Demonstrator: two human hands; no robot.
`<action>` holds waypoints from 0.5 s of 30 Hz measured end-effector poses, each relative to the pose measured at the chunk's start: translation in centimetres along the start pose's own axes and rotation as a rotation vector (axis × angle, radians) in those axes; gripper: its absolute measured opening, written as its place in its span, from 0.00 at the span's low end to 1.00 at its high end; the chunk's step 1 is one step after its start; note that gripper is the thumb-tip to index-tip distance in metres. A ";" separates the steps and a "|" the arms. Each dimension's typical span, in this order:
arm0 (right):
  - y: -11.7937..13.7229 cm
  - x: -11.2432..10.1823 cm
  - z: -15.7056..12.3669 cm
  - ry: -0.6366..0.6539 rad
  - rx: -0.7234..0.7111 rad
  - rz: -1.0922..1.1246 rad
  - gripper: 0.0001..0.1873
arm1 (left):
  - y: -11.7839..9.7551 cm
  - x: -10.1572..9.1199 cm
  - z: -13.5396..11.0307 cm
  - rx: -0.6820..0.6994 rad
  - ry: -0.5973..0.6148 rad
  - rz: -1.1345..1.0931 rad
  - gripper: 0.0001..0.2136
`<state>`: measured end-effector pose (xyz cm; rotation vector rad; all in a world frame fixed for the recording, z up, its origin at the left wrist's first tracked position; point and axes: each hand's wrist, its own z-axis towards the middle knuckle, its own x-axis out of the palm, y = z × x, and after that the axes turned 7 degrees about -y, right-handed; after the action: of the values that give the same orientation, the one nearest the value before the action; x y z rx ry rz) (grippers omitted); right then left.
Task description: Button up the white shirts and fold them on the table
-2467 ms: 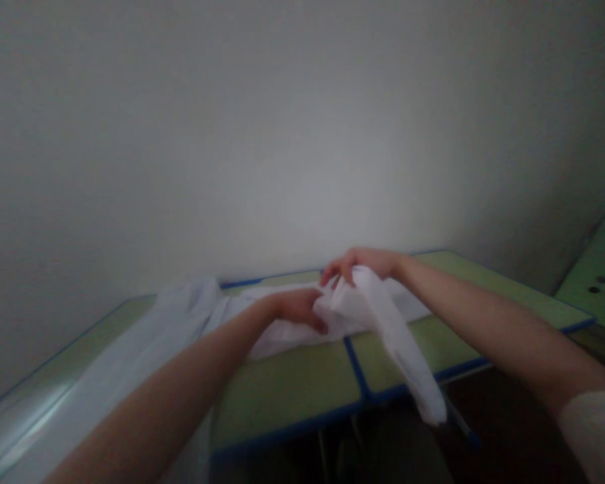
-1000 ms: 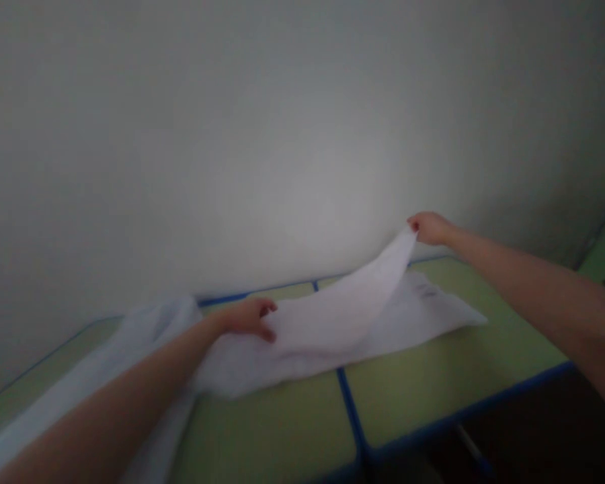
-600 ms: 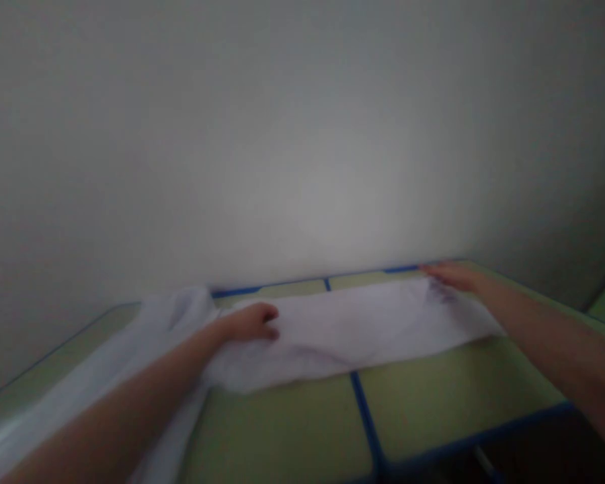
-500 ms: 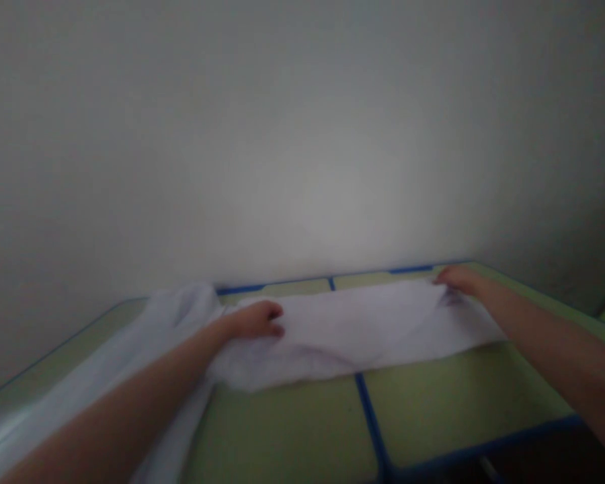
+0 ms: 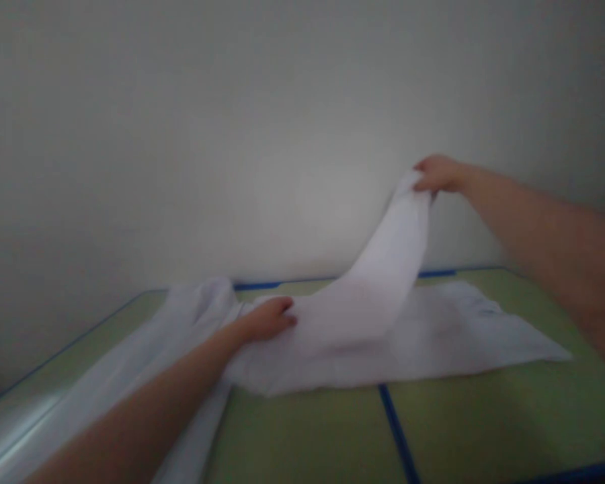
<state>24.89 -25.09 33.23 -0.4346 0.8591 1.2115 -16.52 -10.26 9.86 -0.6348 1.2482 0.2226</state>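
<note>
A long white cloth [image 5: 433, 343], possibly a garment, lies spread over the green surface, its kind not clear from here. My right hand [image 5: 438, 173] is closed on one end of its upper layer and holds that end up in front of the wall. From there the layer slopes down to the left, while another layer stays flat beneath and to the right. My left hand [image 5: 269, 318] rests on the cloth near its middle, thumb and fingers apart. More of the white cloth [image 5: 196, 309] runs bunched along the left, partly hidden behind my left forearm.
The green tabletop [image 5: 302, 430] has blue edging and a blue strip [image 5: 398, 430] across it. A plain grey-white wall [image 5: 282, 134] rises directly behind its far edge. Light glints off the surface at the lower left.
My right hand has risen, lifting the upper layer off the surface and uncovering the layer underneath. My left hand keeps its place on the cloth. The view has shifted slightly.
</note>
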 end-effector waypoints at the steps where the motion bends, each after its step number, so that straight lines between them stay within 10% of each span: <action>1: 1.5 -1.5 1.2 -0.052 -0.033 0.006 0.13 | 0.2 0.1 0.0 -0.021 -0.024 0.013 0.09; 7: 6.7 -5.5 1.5 -0.209 -0.183 0.155 0.14 | -3.8 -1.4 -1.6 0.121 -0.322 0.109 0.15; 12: 8.4 -4.2 -0.5 -0.158 -0.213 0.348 0.13 | -10.1 -0.3 -3.3 0.474 0.144 -0.149 0.16; 15: 9.4 -6.8 -2.3 -0.091 -0.197 0.430 0.14 | -10.4 2.1 -3.3 0.424 0.173 -0.221 0.19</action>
<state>14.64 -28.01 38.38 -0.3577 0.7793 1.7096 -13.41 -20.85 10.73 -0.4231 1.3271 -0.2821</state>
